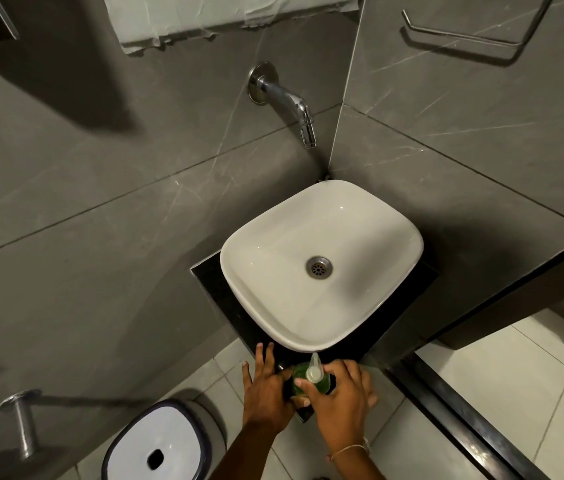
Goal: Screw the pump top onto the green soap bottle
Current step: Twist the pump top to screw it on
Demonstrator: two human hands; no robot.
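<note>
I see the green soap bottle [303, 379] standing upright on the dark desk [216, 289], just in front of the white sink [322, 265]. Its pump top [314, 368] points its nozzle toward the sink. My left hand [266, 389] steadies the bottle's side with fingers spread; my right hand [339, 396] curls around the pump's collar.

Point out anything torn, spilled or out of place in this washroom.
The pale sheet on the wall above the tap has a ragged, torn lower edge. Nothing looks spilled around the basin or the green soap bottle.
</note>
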